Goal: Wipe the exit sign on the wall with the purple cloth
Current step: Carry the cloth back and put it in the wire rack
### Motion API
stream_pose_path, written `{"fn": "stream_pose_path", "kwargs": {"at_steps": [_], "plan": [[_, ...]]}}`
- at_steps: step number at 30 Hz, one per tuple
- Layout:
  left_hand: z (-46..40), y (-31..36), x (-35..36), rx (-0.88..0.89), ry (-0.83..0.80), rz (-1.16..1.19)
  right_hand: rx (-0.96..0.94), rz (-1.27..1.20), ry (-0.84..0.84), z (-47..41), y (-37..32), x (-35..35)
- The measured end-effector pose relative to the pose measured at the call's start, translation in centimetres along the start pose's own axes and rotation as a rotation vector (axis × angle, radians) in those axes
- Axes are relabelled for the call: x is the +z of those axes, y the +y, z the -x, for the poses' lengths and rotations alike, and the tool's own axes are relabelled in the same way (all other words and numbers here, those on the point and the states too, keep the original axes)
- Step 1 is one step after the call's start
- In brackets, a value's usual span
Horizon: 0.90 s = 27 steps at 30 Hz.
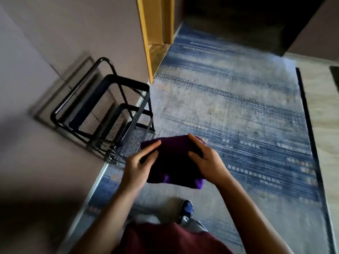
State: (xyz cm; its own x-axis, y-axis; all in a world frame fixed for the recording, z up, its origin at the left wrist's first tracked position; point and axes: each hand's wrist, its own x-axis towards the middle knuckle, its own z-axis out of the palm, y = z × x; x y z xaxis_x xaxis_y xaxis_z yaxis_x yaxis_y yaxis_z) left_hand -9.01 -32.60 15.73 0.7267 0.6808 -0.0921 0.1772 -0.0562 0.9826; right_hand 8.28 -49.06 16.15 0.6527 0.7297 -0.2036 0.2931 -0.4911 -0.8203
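Note:
A folded purple cloth (174,162) is held flat in front of me, above the carpet. My left hand (139,165) grips its left edge, fingers on top. My right hand (205,160) grips its right edge, thumb and fingers pressed on the top face. The exit sign is not in view. The picture is blurred.
A black wire-mesh rack (110,110) stands against the grey wall (55,43) on my left. A yellow door frame (146,33) rises beyond it. Blue and grey patterned carpet (238,107) covers the floor, with a pale strip (322,107) along the right. My shoe (187,209) shows below.

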Motion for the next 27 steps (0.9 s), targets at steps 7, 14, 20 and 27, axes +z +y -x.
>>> {"fn": "stream_pose_path", "kwargs": {"at_steps": [7,14,20,27], "plan": [[-5.1,-0.2,-0.1,0.021,0.154,-0.053,-0.070,0.055,-0.249,-11.3,-1.3,-1.9],[-9.7,-3.3,-1.7,-0.057,0.289,0.015,-0.129,0.135,-0.421,-20.9,-4.5,0.4],[-17.2,-4.2,-6.7,-0.102,0.320,0.059,-0.104,0.049,-0.393,-27.7,-9.4,2.5],[-22.2,-4.6,-12.1,-0.129,0.466,0.016,-0.129,-0.014,-0.470,-34.9,-12.8,8.1]]}}
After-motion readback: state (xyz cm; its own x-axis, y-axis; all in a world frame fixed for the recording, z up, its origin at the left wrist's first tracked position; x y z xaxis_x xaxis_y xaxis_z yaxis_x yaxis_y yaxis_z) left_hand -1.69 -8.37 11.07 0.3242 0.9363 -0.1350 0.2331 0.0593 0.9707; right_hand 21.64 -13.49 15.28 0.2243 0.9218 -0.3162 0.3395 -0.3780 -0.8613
